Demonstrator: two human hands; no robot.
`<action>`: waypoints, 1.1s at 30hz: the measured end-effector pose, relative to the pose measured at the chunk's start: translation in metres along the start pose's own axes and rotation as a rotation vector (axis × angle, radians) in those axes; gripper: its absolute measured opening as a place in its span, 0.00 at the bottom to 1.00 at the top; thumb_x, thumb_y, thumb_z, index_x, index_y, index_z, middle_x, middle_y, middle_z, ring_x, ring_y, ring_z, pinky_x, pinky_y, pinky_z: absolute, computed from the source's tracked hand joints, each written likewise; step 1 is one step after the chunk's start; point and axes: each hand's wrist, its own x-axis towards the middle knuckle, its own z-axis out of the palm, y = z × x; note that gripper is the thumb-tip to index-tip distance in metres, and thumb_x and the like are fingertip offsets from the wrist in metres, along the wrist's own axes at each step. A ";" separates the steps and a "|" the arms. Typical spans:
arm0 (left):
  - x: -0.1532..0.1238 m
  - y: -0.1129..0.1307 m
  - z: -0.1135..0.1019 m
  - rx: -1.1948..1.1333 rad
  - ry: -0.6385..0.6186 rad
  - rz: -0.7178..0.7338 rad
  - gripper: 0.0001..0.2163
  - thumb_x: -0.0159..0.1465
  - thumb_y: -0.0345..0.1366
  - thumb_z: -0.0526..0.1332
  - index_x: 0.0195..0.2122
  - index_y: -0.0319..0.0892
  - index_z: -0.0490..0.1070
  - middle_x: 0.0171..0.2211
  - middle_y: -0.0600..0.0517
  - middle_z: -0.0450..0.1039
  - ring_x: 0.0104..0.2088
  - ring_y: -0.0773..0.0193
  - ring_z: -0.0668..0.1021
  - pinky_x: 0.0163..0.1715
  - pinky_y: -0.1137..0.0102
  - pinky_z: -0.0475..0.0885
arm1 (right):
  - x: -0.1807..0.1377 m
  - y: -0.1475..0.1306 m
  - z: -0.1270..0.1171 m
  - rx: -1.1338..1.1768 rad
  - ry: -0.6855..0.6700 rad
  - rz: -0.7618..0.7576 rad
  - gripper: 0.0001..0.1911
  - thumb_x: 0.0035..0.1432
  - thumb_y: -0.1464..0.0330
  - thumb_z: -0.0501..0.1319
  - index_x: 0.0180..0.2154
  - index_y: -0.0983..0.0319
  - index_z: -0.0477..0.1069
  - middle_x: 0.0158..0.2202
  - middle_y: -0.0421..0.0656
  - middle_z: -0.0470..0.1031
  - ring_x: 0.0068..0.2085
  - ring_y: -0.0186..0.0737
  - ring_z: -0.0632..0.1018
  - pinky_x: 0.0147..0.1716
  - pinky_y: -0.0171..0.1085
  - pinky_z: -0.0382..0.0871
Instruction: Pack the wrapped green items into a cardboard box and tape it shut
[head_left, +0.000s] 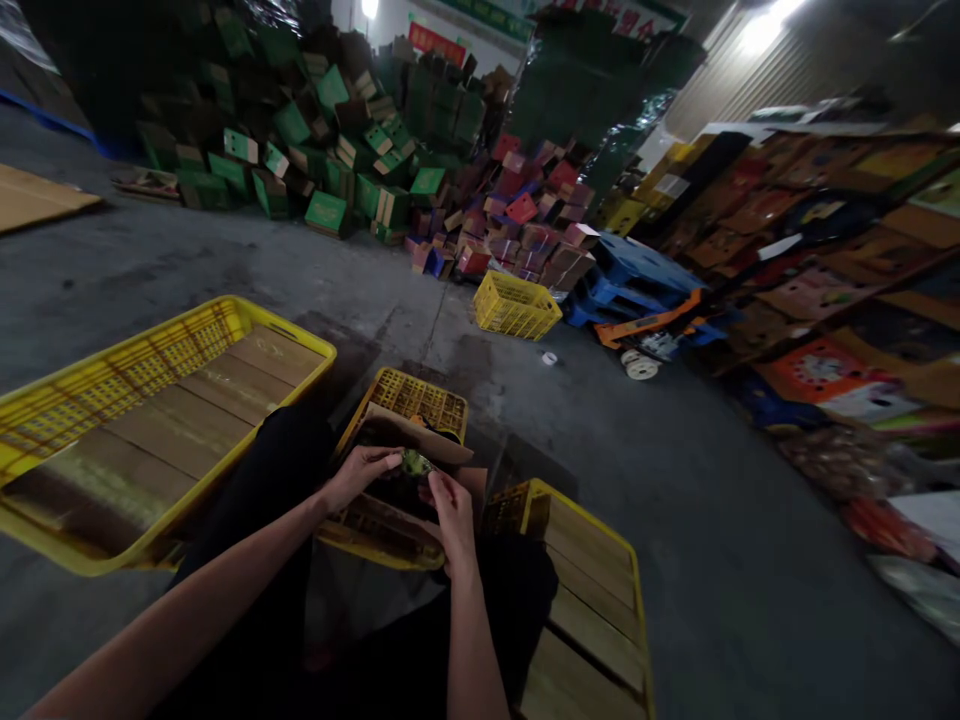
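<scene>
Pinching a small, glossy, dark-green item (414, 464), the bare left hand (361, 474) and bare right hand (452, 508) meet over an open brown cardboard box (424, 436) on the near, middle yellow plastic crate (421, 394).

An open carton (427, 434) sits in or on (unclear which) the middle crate (424, 393), between a left crate (150, 372) and a right crate (589, 517); heaped cartons (367, 190) lie ahead.
</scene>
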 end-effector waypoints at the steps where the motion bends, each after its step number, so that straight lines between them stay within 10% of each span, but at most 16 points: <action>1: 0.000 0.000 0.000 0.006 0.001 -0.001 0.24 0.60 0.51 0.67 0.51 0.39 0.79 0.40 0.47 0.82 0.39 0.55 0.79 0.40 0.64 0.73 | 0.000 0.000 -0.001 -0.007 -0.002 -0.003 0.29 0.52 0.47 0.67 0.45 0.62 0.80 0.38 0.48 0.84 0.35 0.50 0.83 0.38 0.45 0.80; 8: -0.001 0.002 0.000 -0.044 -0.053 0.008 0.25 0.60 0.47 0.68 0.55 0.40 0.76 0.47 0.45 0.80 0.45 0.52 0.78 0.47 0.62 0.72 | 0.001 0.003 -0.003 0.054 0.009 -0.002 0.24 0.54 0.48 0.66 0.38 0.62 0.81 0.34 0.46 0.83 0.34 0.50 0.83 0.38 0.46 0.79; 14: -0.002 0.002 0.001 -0.129 -0.123 0.014 0.46 0.53 0.37 0.75 0.70 0.50 0.54 0.54 0.45 0.74 0.51 0.53 0.77 0.54 0.59 0.69 | 0.000 0.003 -0.001 0.320 0.080 0.056 0.21 0.51 0.50 0.70 0.34 0.62 0.78 0.30 0.44 0.82 0.32 0.45 0.83 0.36 0.44 0.80; 22: -0.005 0.012 0.003 -0.079 -0.256 0.068 0.28 0.56 0.38 0.73 0.58 0.41 0.71 0.52 0.45 0.76 0.55 0.51 0.74 0.60 0.58 0.62 | -0.005 0.004 0.012 0.448 -0.024 0.205 0.20 0.46 0.52 0.74 0.34 0.60 0.77 0.29 0.42 0.82 0.32 0.44 0.83 0.34 0.41 0.79; 33: -0.008 0.014 0.003 -0.013 -0.115 0.053 0.25 0.57 0.44 0.71 0.52 0.39 0.71 0.47 0.46 0.77 0.47 0.55 0.76 0.50 0.64 0.69 | 0.003 0.010 0.005 -0.139 -0.004 -0.098 0.22 0.58 0.51 0.64 0.46 0.58 0.80 0.46 0.45 0.82 0.50 0.52 0.80 0.52 0.46 0.72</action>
